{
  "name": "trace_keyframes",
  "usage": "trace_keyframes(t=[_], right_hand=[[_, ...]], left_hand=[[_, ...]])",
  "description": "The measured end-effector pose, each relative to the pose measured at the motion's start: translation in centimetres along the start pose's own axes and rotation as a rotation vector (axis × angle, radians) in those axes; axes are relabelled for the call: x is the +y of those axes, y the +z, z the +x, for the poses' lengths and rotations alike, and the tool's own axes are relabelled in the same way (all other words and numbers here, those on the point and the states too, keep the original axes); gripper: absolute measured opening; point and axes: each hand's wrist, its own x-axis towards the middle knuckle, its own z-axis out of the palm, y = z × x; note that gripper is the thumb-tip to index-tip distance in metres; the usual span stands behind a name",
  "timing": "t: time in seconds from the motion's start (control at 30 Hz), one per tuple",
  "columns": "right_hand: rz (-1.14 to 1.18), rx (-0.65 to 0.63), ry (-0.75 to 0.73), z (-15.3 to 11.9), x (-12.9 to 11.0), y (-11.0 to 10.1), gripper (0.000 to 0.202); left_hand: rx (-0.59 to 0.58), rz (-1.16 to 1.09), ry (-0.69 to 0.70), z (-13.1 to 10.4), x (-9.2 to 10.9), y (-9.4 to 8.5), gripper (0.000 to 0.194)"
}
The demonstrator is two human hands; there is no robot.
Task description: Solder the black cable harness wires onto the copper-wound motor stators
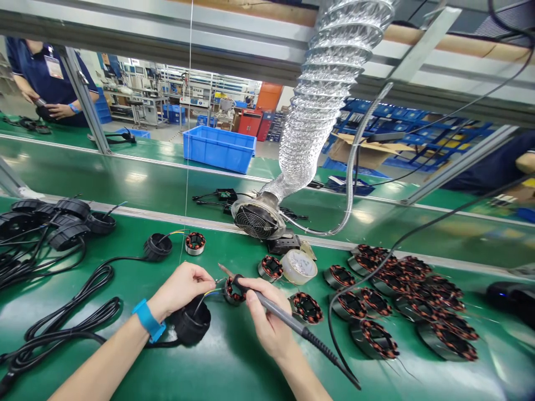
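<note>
Grey soldering iron (279, 311) — right hand (271, 329), pen grip.

The head view looks forward and down across the desk (234, 373) from near, above and behind the left hand (186, 288) and right hand (270, 318).
</note>
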Motion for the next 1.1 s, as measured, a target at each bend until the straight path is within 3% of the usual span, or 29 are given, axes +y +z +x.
trace_keyframes(t=[0.3,0.73,1.1], right_hand=[[-0.026,0.048,-0.160,0.4,-1.6,0.0,0.019],[-0.043,-0.036,-0.149,0.1,-1.3,0.2,0.020],[-0.021,0.061,-0.161,0.3,-1.1,-0.3,0.020]], left_hand=[[0.004,0.009,0.046,0.2,-0.6,0.1,0.028],[-0.001,0.034,0.060,0.2,-0.8,0.1,0.026],[0.008,0.054,0.025,0.0,-0.5,0.0,0.028]])
